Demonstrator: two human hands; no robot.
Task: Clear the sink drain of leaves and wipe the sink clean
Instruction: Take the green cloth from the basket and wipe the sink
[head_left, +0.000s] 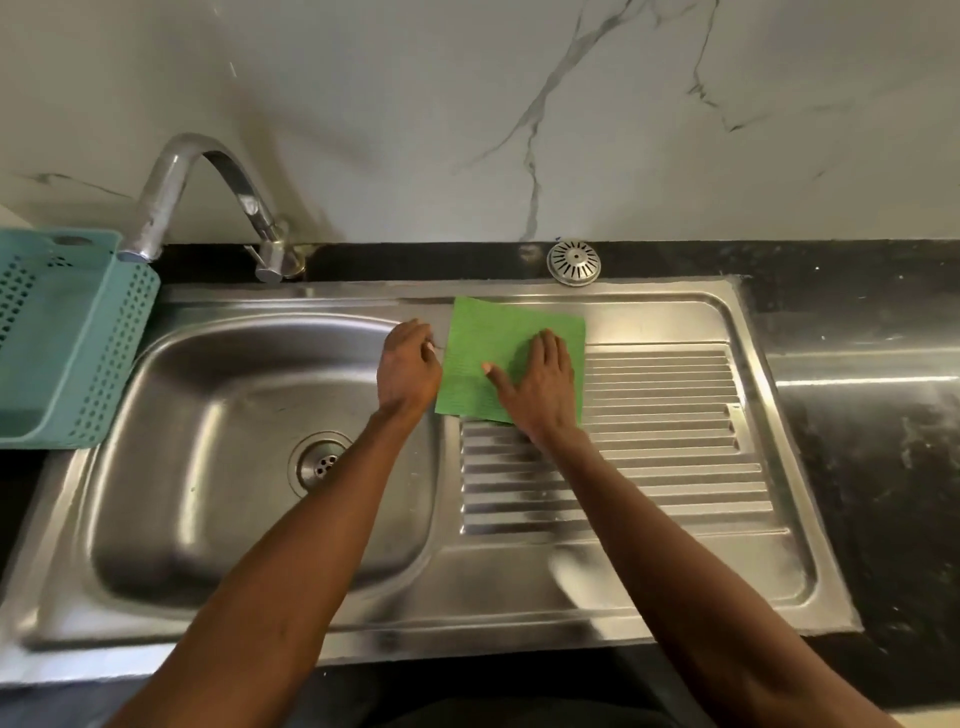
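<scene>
The green cloth lies spread flat at the back edge of the sink's draining board, just right of the basin and in front of the strainer cap that sits on the black counter. It looks thin, soft and light, probably damp, so it should slide easily on the steel and bunch up if pushed from one edge; pressing it under a flat palm or pinching a corner seems the surest hold. The right hand rests on the cloth with straight, spread fingers, pressing it down rather than gripping. The left hand sits at the cloth's left edge with fingers curled; whether it pinches the edge I cannot tell. Both forearms reach forward over the sink. The drain in the basin shows no leaves.
</scene>
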